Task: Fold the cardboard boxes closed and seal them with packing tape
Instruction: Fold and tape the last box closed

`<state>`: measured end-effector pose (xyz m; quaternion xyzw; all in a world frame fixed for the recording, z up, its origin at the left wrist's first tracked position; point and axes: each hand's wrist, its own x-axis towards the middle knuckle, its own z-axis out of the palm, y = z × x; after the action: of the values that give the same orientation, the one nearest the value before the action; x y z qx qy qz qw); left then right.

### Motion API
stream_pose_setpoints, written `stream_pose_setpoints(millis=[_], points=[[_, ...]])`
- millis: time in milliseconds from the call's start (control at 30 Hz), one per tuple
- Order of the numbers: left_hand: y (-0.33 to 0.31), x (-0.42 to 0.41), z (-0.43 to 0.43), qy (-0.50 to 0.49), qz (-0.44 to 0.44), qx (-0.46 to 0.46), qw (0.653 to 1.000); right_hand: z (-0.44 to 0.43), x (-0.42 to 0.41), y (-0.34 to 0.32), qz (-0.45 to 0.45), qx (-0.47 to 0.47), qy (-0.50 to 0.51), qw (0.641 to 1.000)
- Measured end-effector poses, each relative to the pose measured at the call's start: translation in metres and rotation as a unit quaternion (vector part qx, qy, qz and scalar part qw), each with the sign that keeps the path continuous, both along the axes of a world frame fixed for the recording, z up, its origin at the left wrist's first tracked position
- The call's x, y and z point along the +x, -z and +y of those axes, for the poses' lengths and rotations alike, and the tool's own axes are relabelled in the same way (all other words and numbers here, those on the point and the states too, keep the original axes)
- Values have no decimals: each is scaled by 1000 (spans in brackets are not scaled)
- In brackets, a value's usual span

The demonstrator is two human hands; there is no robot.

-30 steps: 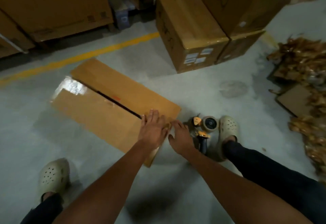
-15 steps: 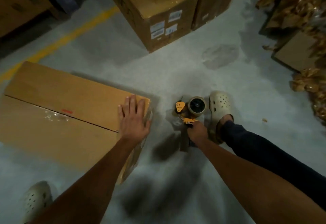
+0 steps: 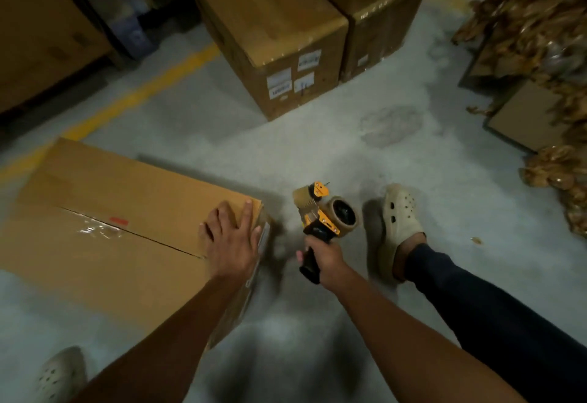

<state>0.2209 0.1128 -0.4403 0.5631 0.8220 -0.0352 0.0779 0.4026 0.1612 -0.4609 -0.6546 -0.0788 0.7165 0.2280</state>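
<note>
**Flat hand on box, tape gun gripped**

A long brown cardboard box (image 3: 104,212) lies on the grey concrete floor (image 3: 317,148), its two top flaps folded shut, the centre seam partly covered by glossy clear tape. The left hand (image 3: 230,244) presses flat, fingers spread, on the box's near end. The right hand (image 3: 327,259) is clamped around the black handle of a yellow tape dispenser (image 3: 320,215), just beside the box.

Dim, soft picture with glare on the box tape (image 3: 95,230), dark lower shadows, wide-angle bending.
</note>
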Motion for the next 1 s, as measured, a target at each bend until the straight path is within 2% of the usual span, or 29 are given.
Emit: stream_pose_setpoints(millis=[133, 233, 300, 367, 400, 433, 500, 567, 767, 1000], points=[[-42, -1, -33, -49, -65, -39, 996, -31, -1, -67, 14, 76, -58, 995], [-91, -15, -65, -70, -146, 13, 987, -60, -4, -125, 14, 141, -122, 982], [-129, -28, -86, -112, -237, 62, 963, -82, -9, -159, 6, 184, -169, 968], [-164, -40, -106, -189, -317, 121, 921, -106, -17, -190, 6, 233, -211, 949], [-184, -44, -117, -237, -362, 148, 889, -118, -23, -205, 5, 253, -232, 939], [-202, -48, -127, -285, -422, 178, 842, -130, -29, -219, 3, 273, -254, 928], [-237, -55, -146, -356, -548, 219, 725, -153, -44, -242, 2, 304, -295, 906], [-262, -66, -168, -381, -628, 242, 634, -175, -60, -262, -7, 328, -332, 884], [-293, -105, -245, -433, -737, 260, 449, -227, -89, -298, -55, 411, -438, 798], [-276, -112, -292, -408, -828, 306, 233, -236, -103, -312, -189, 500, -519, 667]])
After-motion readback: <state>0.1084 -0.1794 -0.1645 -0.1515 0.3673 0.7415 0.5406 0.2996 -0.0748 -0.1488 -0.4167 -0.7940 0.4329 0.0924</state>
